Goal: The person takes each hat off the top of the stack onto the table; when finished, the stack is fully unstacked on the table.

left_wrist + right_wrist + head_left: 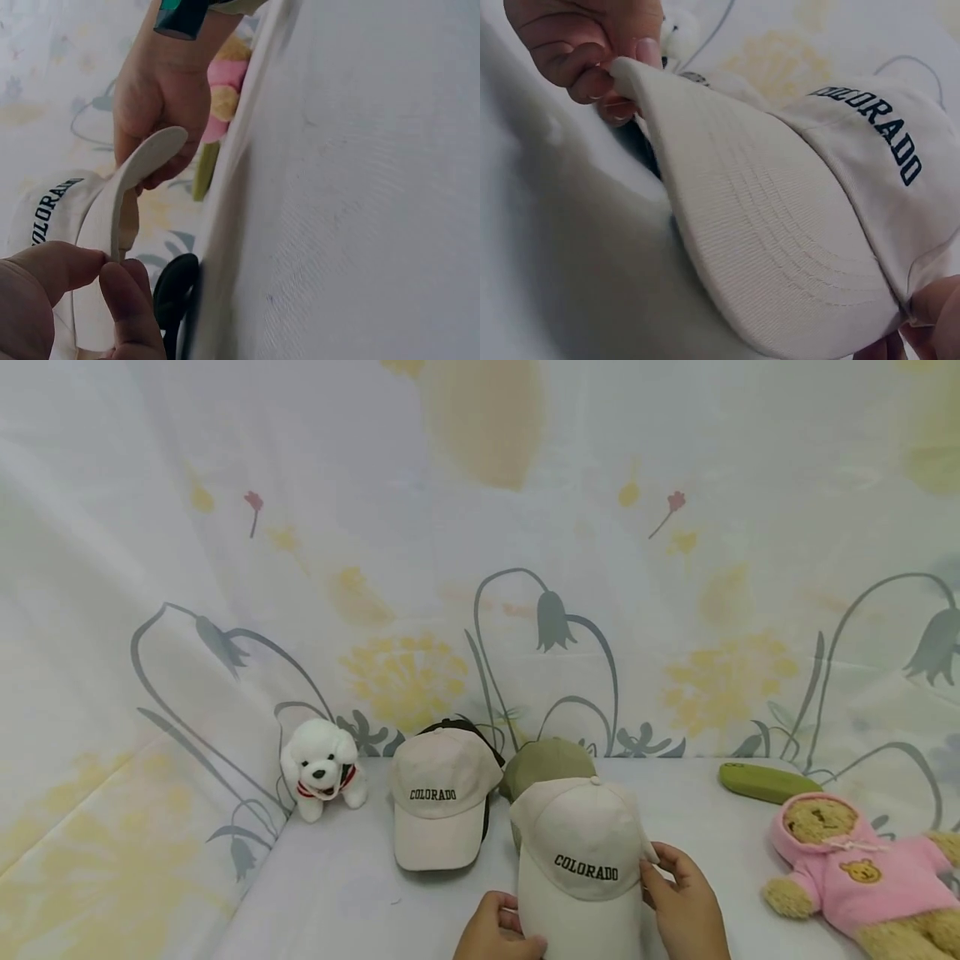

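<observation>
Both hands hold a cream baseball cap (585, 835) marked COLORADO, its brim toward me. My left hand (498, 931) pinches one side edge of the brim between thumb and fingers, plain in the left wrist view. At the cap's other side my right hand (686, 906) pinches the lower edge of the crown near the brim's end; the right wrist view cuts off most of that hand. Behind the held cap, an olive-green cap (547, 762) is partly hidden. To the left, another pale COLORADO cap (441, 789) sits before a dark cap (491, 745), which is mostly covered.
A white toy dog (321, 767) stands at the left by the back cloth. On the right lie a long green object (771, 783) and a teddy bear in a pink hoodie (873, 881). Flower-printed cloth (450, 552) closes off the back of the white surface (337, 893).
</observation>
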The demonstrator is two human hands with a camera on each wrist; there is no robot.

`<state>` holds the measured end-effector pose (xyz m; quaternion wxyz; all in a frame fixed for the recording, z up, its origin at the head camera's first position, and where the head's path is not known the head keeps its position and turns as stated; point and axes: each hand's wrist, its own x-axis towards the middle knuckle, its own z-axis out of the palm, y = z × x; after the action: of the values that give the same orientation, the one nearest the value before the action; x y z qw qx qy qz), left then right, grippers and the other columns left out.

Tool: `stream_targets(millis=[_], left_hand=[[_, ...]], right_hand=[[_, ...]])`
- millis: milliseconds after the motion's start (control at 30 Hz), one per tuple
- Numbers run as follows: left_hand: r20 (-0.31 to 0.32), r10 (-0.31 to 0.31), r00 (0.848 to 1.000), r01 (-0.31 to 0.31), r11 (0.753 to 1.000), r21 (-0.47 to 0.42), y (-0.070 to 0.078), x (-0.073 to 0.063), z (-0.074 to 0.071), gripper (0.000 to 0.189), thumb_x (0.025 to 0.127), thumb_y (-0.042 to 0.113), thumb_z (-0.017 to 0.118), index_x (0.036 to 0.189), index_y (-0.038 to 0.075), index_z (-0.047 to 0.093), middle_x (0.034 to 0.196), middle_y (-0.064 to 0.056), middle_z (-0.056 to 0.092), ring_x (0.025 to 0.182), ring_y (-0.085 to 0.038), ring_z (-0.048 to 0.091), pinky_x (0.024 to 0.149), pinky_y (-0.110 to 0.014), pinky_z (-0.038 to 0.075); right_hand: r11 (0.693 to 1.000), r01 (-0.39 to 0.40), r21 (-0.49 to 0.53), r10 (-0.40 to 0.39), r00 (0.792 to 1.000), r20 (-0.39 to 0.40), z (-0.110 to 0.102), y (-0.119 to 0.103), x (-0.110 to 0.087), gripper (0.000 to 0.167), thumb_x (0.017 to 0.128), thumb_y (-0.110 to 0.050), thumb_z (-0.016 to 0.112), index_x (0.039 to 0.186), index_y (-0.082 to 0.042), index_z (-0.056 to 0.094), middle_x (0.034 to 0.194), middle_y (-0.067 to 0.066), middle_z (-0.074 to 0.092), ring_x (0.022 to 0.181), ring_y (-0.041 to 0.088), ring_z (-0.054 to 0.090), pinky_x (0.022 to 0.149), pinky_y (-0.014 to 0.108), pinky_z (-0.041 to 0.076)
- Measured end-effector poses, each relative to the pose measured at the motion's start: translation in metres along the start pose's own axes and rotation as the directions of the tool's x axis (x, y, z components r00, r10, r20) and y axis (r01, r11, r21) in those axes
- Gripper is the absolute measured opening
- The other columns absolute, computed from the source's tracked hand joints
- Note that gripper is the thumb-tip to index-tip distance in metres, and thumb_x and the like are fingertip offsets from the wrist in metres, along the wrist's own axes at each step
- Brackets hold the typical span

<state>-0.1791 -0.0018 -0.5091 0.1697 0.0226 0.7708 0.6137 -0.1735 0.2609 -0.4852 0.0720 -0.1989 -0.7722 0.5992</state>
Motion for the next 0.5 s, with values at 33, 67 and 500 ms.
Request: stream_targets(millis=[33, 67, 500], left_hand=[[0.004, 0.005, 1.0, -0.005, 1.0, 0.0, 0.001, 0.0, 0.003, 0.047, 0.08, 0.012, 0.085, 0.116, 0.002, 0.055, 0.093, -0.004, 0.064, 0.083, -0.018, 0.063, 0.075, -0.04, 0.056], [0.005, 0.012, 1.0, -0.012, 1.0, 0.002, 0.002, 0.0, 0.007, 0.047, 0.08, 0.012, 0.085, 0.115, 0.003, 0.056, 0.092, -0.004, 0.064, 0.083, -0.017, 0.063, 0.075, -0.039, 0.055], [0.067, 0.032, 0.997, -0.029, 0.998, -0.056, 0.011, 0.009, 0.034, 0.047, 0.081, 0.009, 0.082, 0.117, 0.003, 0.052, 0.094, -0.004, 0.062, 0.083, -0.015, 0.067, 0.076, -0.037, 0.058]], right_hand=[[1.0, -0.011, -0.01, 0.01, 1.0, -0.012, -0.003, 0.001, 0.001, 0.048, 0.107, -0.024, 0.059, 0.15, -0.003, 0.048, 0.152, 0.023, 0.05, 0.117, 0.02, 0.067, 0.084, 0.027, 0.061], [1.0, -0.013, -0.02, 0.013, 1.0, -0.022, -0.006, 0.003, 0.002, 0.049, 0.107, -0.024, 0.059, 0.15, -0.003, 0.048, 0.152, 0.024, 0.05, 0.117, 0.021, 0.067, 0.083, 0.027, 0.062], [1.0, -0.013, 0.001, 0.013, 0.998, -0.063, -0.029, 0.004, 0.008, 0.05, 0.108, -0.024, 0.058, 0.151, -0.002, 0.045, 0.153, 0.023, 0.047, 0.09, -0.012, 0.059, 0.08, 0.018, 0.057]])
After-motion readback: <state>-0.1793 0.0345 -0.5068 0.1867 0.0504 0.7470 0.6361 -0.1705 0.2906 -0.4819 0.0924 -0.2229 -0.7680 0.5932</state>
